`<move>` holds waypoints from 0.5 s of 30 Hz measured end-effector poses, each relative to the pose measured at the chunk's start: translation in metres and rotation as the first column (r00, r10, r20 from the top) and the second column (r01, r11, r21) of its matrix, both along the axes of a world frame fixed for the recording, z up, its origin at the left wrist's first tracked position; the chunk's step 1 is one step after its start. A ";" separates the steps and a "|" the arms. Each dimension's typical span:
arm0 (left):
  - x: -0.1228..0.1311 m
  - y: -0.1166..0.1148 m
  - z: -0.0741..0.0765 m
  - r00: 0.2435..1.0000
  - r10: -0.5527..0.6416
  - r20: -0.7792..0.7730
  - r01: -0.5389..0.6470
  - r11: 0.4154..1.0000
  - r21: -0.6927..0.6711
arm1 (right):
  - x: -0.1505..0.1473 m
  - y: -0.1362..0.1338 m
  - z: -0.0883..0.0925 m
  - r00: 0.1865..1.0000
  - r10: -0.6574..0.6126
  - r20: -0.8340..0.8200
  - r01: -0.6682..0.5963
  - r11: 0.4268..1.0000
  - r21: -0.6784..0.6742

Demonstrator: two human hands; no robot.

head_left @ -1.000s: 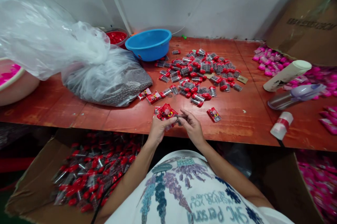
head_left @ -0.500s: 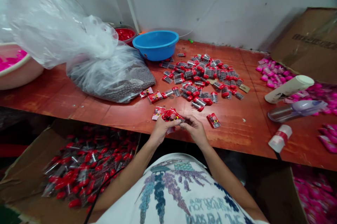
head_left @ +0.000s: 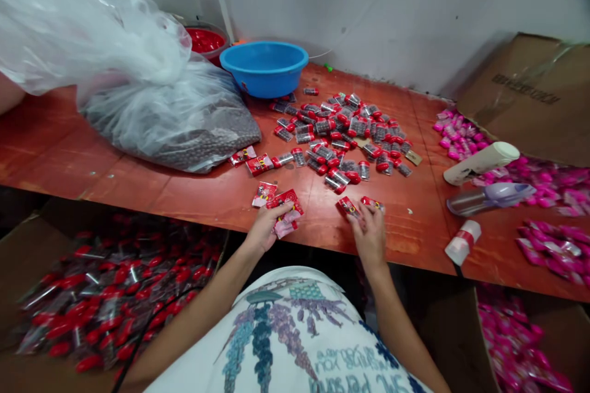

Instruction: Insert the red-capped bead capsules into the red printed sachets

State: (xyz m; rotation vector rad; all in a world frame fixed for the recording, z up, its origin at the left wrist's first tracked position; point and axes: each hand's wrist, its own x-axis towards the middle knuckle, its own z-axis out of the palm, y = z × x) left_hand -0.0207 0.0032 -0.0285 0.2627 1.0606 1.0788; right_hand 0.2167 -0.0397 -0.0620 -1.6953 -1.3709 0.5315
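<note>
My left hand [head_left: 263, 230] is closed on a small bunch of red printed cards [head_left: 289, 201], held low over the front of the table. Another red and white card [head_left: 264, 191] lies just behind that hand. Off to the right, my right hand [head_left: 371, 234] pinches a single red card [head_left: 346, 206]. A further red card [head_left: 372, 203] lies by its fingers and is partly covered by them. Beyond both hands spreads a pile of small clear bottles with red caps [head_left: 343, 128], filled with dark beads.
A clear plastic bag of dark beads [head_left: 198, 134] slumps at left, by a blue basin [head_left: 265, 67]. At right are a white tumbler [head_left: 482, 163], a clear bottle [head_left: 488, 197], a white roll [head_left: 463, 242] and pink packets [head_left: 553, 248]. Red-capped bottles [head_left: 106, 294] fill a box below.
My hands have moved apart. The right one went right with a red card, next to the card lying there; the left keeps its bunch. The view has shifted slightly.
</note>
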 end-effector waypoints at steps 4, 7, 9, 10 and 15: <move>0.019 -0.004 -0.004 0.997 -0.054 0.047 0.053 0.998 0.023 | -0.058 0.007 0.017 0.928 0.285 -0.240 -0.299 0.954 -0.022; 0.022 -0.004 -0.006 0.999 -0.022 0.045 0.017 0.994 0.110 | -0.086 0.019 0.019 0.864 0.353 -0.359 -0.372 0.928 0.017; 0.018 -0.004 -0.006 1.000 0.008 0.025 -0.011 0.990 0.143 | -0.091 0.027 0.018 0.850 0.396 -0.348 -0.415 0.910 0.022; 0.016 -0.004 -0.006 0.999 0.022 0.023 -0.026 0.988 0.155 | -0.090 0.030 0.017 0.846 0.426 -0.320 -0.445 0.896 0.018; 0.007 0.001 -0.007 0.994 0.091 0.061 -0.094 0.995 0.046 | -0.068 0.057 0.019 0.875 0.484 0.024 -0.484 0.875 -0.013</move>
